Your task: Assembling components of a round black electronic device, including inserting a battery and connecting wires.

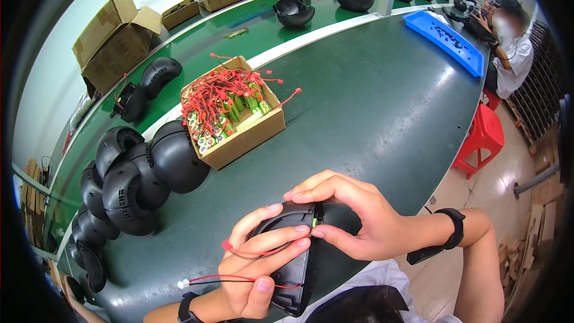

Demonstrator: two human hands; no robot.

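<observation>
A black rounded plastic housing [292, 290] is tilted up on its edge at the near side of the table. My left hand [254, 263] is wrapped round it, fingers across its inner side. The thumb and fingers of my right hand [365, 218] pinch its upper edge, beside a small bright green part [314, 222] that shows between my fingertips. A red-and-black wire pair with a white plug [183, 284] trails out to the left under my left fingers. Another lead with a red plug [226, 245] crosses over them. Most of the housing's inside is hidden by my hands.
Left of centre stands a cardboard box [248, 140] of green battery packs with red-plugged leads. Black housings [128, 197] are piled along the left. A blue tray [445, 42] holds small black parts. Beyond runs a green conveyor [251, 21]. A person [511, 48] sits far right, near a red stool [481, 137].
</observation>
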